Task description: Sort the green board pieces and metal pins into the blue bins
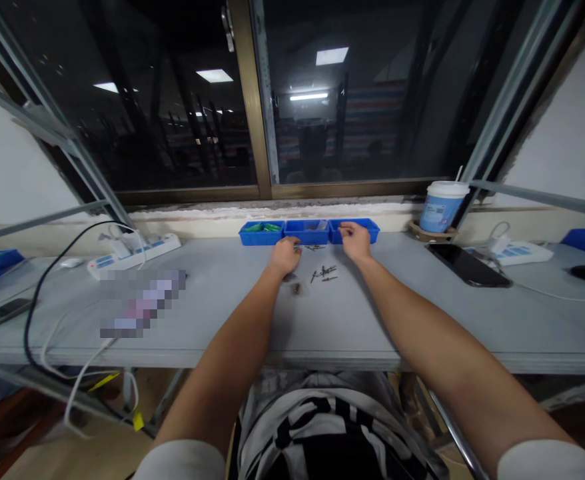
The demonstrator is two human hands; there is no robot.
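My left hand [286, 257] rests low over the grey table in front of the middle blue bin [306, 237]. Its fingers are curled together close to a few small metal pieces [314, 247]; what they hold, if anything, is hidden. At the right blue bin [374, 233], my right hand [355, 241] reaches over the front rim with thumb and finger pinched. Something small and dark seems to be at the fingertips, too small to name. Between my forearms lie several thin, screw-like metal pieces [326, 271] in a loose pile, and another small piece [296, 289] sits nearer me.
The left blue bin [261, 238] holds green items. To the right are a lidded paper cup [442, 207] in a holder, a black phone [467, 265] and a power strip [525, 253]. On the left, another power strip [135, 255], a blurred-out device [145, 303] and cables [32, 313].
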